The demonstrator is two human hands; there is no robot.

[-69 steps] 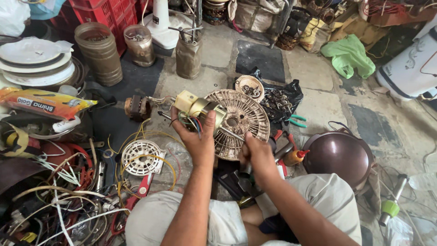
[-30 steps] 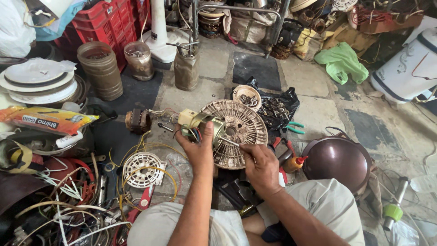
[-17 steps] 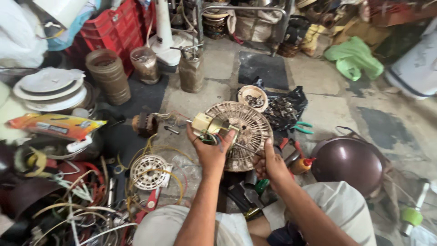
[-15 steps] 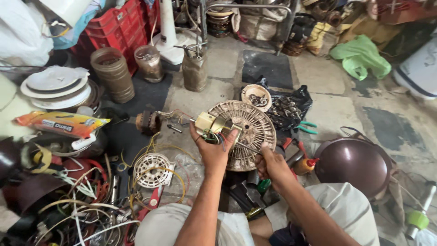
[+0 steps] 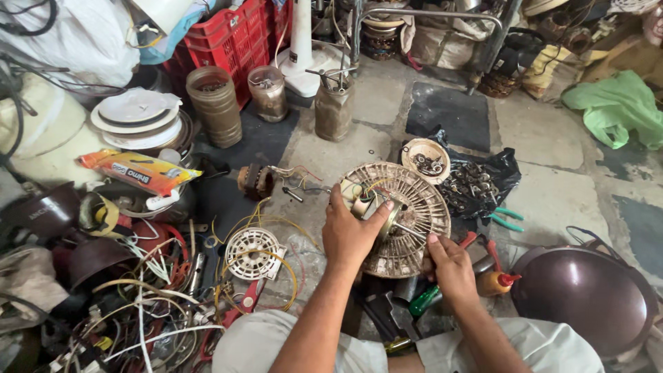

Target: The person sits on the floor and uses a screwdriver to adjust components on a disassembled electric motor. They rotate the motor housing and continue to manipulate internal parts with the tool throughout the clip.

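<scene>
A round, dusty beige fan motor housing (image 5: 414, 207) with radial slots stands tilted on the floor in front of me. My left hand (image 5: 352, 231) grips the hub at its centre, where a small cream capacitor (image 5: 352, 190) and coloured wires sit. My right hand (image 5: 452, 266) holds the housing's lower right rim. A thin metal shaft sticks out from the hub toward my right hand. Below the housing lie a green-handled screwdriver (image 5: 423, 302) and dark tools.
A small bowl of screws (image 5: 426, 159) and a black bag of metal parts (image 5: 476, 183) lie behind. Dark brown dome cover (image 5: 587, 297) right. White vented disc (image 5: 252, 252), wire tangle (image 5: 145, 304), copper coil (image 5: 254, 181) left. Jars (image 5: 215, 103), red crate (image 5: 228, 38) further back.
The view has shifted closer and left. My left hand stays on the hub; my right hand slid down to the housing's lower right rim.
</scene>
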